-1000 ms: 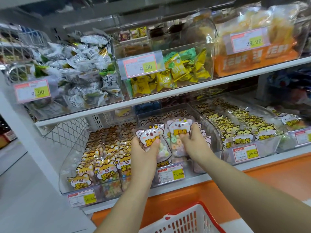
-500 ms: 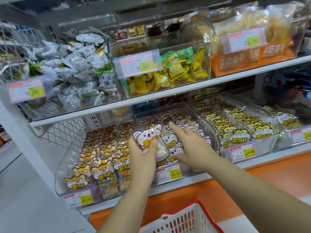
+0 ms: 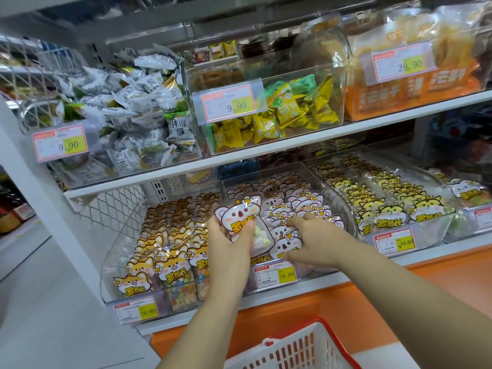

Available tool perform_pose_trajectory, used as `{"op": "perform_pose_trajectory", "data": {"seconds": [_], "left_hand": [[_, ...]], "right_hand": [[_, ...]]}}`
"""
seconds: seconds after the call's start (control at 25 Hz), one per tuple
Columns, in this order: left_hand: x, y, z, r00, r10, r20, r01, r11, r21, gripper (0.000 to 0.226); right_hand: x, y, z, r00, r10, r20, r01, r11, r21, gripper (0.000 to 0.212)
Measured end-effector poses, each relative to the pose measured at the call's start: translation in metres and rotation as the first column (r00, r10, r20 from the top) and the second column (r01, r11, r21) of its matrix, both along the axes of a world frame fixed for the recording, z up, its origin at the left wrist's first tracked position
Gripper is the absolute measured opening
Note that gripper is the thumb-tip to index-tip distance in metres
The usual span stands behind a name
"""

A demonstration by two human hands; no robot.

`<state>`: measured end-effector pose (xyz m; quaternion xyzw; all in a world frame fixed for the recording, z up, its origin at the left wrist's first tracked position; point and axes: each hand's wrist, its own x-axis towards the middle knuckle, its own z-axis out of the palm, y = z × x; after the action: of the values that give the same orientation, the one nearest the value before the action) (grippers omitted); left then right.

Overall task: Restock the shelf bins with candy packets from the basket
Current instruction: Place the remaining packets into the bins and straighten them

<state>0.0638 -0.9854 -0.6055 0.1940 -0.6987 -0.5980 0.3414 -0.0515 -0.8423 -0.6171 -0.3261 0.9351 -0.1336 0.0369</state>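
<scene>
Head view: hands at middle bin (image 3: 343, 209).
Left hand (image 3: 229, 243): fingers grip a koala packet (image 3: 239, 217) above the bin.
Right hand (image 3: 316, 243): fingers curl round stacked packets (image 3: 282, 234) inside.
Basket (image 3: 306, 324): below.

— What colours did we note on the raised packet (image 3: 241, 219)?
— We saw a white koala face with pink ears and cheeks, and yellow letters edged in brown. The koala packets (image 3: 306, 206) behind it bore the same pattern.
— And to either side?
— We found the fox packets (image 3: 170, 262) orange and cream, and the tiger packets (image 3: 391, 214) yellow with dark stripes.
— Above?
— We noted silver-white wrappers (image 3: 138, 107) with black characters and green touches, then yellow and green wrappers (image 3: 290, 113).
— The price tags (image 3: 275, 274)?
— We saw them white, pink-bordered, with a yellow patch. Our basket (image 3: 292, 352) was white lattice with a red rim, and the shelf base (image 3: 372, 296) was orange.
</scene>
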Motion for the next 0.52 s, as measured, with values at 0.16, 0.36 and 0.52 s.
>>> {"op": "perform_pose_trajectory", "data": {"seconds": [0.16,0.36,0.52], "left_hand": [[0.0,0.001,-0.001,1.0,-0.01,0.008,0.01,1.0,0.005,0.039],[-0.001,0.0,-0.006,1.0,-0.027,0.01,0.027,1.0,-0.009,0.033],[-0.004,0.007,-0.008,0.998,-0.051,0.04,0.051,0.999,-0.007,0.036]], "right_hand": [[-0.005,0.001,0.01,0.998,-0.069,0.001,0.069,0.997,0.035,0.051],[-0.015,0.004,0.001,0.999,0.028,-0.019,-0.027,0.999,0.022,0.028],[-0.017,0.003,-0.015,0.994,-0.065,-0.091,0.061,0.997,-0.05,0.033]]}}
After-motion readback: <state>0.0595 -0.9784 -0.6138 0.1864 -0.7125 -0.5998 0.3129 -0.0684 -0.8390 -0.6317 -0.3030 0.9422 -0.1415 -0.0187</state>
